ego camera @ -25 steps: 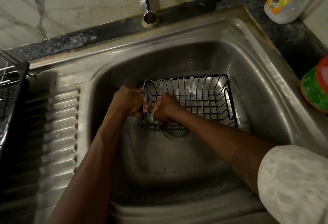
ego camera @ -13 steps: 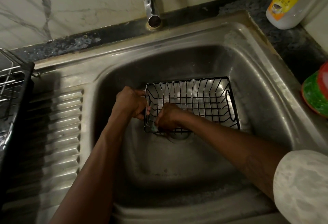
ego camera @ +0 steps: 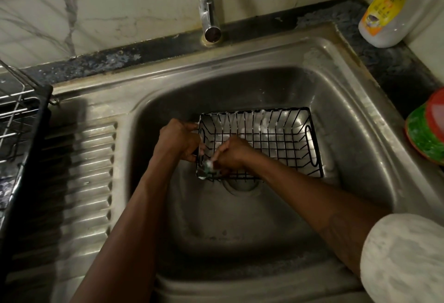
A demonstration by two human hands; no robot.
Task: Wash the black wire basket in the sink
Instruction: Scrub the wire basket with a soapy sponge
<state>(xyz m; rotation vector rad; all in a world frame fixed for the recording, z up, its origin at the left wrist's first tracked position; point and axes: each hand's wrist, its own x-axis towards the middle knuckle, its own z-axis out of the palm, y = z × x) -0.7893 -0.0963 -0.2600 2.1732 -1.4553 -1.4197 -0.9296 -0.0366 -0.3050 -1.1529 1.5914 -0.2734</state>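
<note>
The black wire basket (ego camera: 276, 139) lies in the steel sink (ego camera: 348, 115), over the drain, with foam on its far wires. My left hand (ego camera: 179, 140) grips the basket's left end. My right hand (ego camera: 230, 155) reaches inside the basket and holds a small green soapy scrubber (ego camera: 208, 168) against the near left corner. Most of the scrubber is hidden under my fingers.
A chrome tap (ego camera: 209, 14) stands at the back, with no water running. A black dish rack (ego camera: 21, 134) sits on the ribbed drainboard (ego camera: 84, 182) at left. A detergent bottle (ego camera: 394, 7) stands at the back right; a green and red container (ego camera: 427, 132) sits at the right edge.
My right hand has shifted slightly within the basket's near left corner, rubbing with the scrubber. My left hand keeps its grip on the left end.
</note>
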